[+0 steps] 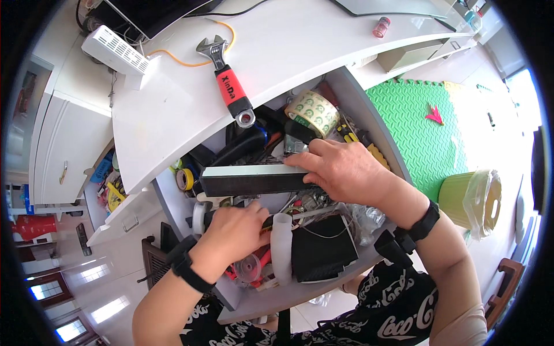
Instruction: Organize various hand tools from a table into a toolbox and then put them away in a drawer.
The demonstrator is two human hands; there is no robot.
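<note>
An open grey drawer point(384, 124) full of household odds and ends is in front of me. My right hand point(349, 173) grips the right end of a long black box point(251, 183) with a pale top edge, thumb on the near side. The box lies slantwise above the drawer's contents. Below its left part, my left hand point(234, 230) reaches into the clutter with curled fingers; what they hold, if anything, is hidden. Close to that hand are a white roll point(199, 218), a white tube point(281, 248), a clear round reel point(247, 268) and a black pouch point(323, 248).
An adjustable wrench point(226, 83) with a red and black handle lies on the white desk point(288, 52). Wide patterned tape point(313, 113) and a small yellow tape roll point(184, 179) are in the drawer. On the right are a green foam mat point(410, 127) and a lined bin point(470, 202).
</note>
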